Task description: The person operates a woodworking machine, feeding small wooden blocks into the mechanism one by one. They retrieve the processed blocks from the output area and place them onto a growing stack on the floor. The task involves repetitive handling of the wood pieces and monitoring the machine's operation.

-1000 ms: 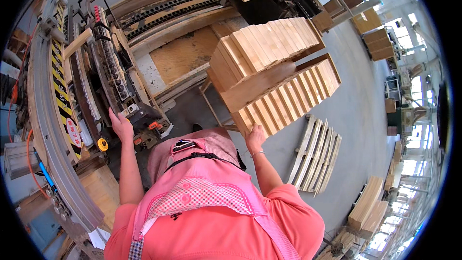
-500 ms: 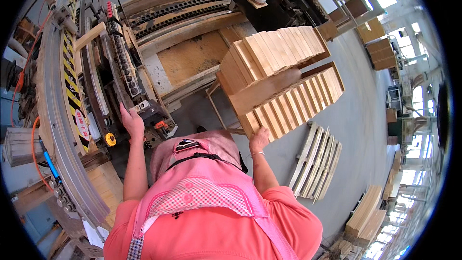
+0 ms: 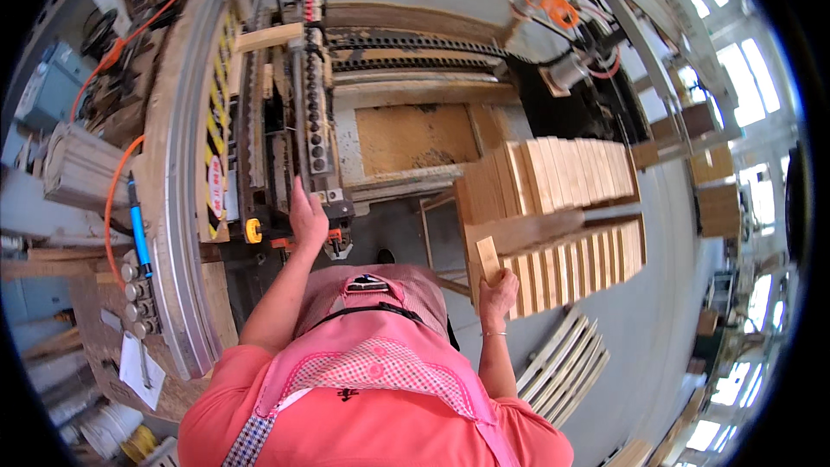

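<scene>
My right hand [image 3: 499,296] is closed on the lower end of a small wooden board [image 3: 488,256], which stands out from the near row of similar boards [image 3: 584,264]. A taller stack of pale boards [image 3: 566,175] sits behind that row, on the same wooden stand [image 3: 536,232]. Off to the left, my left hand [image 3: 309,218] has its fingers stretched out beside the end of the machine's bar with black round knobs [image 3: 316,121]. It appears to hold nothing, though whether its fingertips touch the machine I cannot tell.
A yellow knob [image 3: 252,231] and an orange clamp part [image 3: 341,235] stick out near my left forearm. The long metal rail [image 3: 177,242] runs down the left side. A slatted pallet [image 3: 564,367] lies on the floor at right. Beyond the machine is a bare wooden panel [image 3: 415,140].
My view has swung left, so the scene sits further right. My right hand, earlier at the row's end, now has a board raised out of line. The left hand stays by the machine.
</scene>
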The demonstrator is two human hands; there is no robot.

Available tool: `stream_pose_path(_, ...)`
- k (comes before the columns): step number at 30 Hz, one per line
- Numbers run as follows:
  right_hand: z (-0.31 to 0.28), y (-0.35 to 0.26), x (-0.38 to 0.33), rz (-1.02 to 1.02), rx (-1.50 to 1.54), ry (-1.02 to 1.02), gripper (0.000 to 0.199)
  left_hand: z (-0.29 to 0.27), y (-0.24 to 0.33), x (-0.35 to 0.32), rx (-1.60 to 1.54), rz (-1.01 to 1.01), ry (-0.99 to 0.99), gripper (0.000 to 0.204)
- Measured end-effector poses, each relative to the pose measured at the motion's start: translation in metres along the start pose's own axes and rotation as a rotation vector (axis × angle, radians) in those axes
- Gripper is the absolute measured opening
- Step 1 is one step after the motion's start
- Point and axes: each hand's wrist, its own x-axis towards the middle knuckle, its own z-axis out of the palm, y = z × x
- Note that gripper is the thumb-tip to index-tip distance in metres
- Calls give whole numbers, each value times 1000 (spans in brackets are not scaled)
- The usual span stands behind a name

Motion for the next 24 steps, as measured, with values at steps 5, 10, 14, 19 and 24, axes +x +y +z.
stream_pose_path(5,-7,-93,104,-460,182,64,46,4,-3,-1,-30,0,11,47)
stream_pose_path(10,19,-233,223,-870,316,-122,43,-1,8,-2,-60,-30,31,47)
stream_pose_path(14,48,-371,289,-1126,350,-127,39,3,0,-5,-43,-42,70,46)
stream_pose_path(19,100,-519,333,-1331,321,-192,37,-11,24,-3,-90,-118,50,47)
stream_pose_path(24,154,-607,345,-1454,174,-186,33,-14,31,-1,-44,-171,47,46)
